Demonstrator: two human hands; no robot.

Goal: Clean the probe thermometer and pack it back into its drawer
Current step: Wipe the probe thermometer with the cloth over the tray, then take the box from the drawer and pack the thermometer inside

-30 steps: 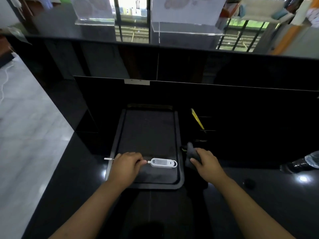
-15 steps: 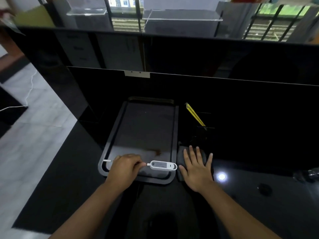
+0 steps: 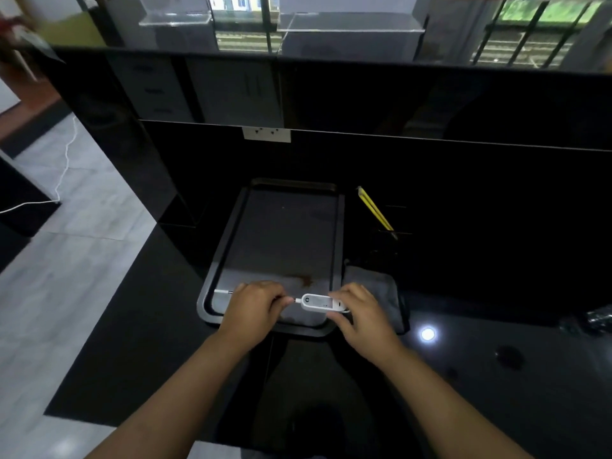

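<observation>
The probe thermometer is a white oblong body with a thin metal probe pointing left, held just above the near end of a dark tray. My left hand is closed around the probe, whose tip sticks out past the hand on the left. My right hand grips the right end of the white body between thumb and fingers. A dark grey cloth lies flat on the counter just right of the tray, partly under my right hand.
A brown stain marks the tray floor near the hands. A yellow pencil leans in a dark holder right of the tray. The glossy black counter has a raised back ledge with a white socket plate. Grey floor lies at left.
My right hand lifted off the cloth, leaving it flat on the counter, and moved left to take hold of the thermometer's body. My left hand kept its hold on the probe.
</observation>
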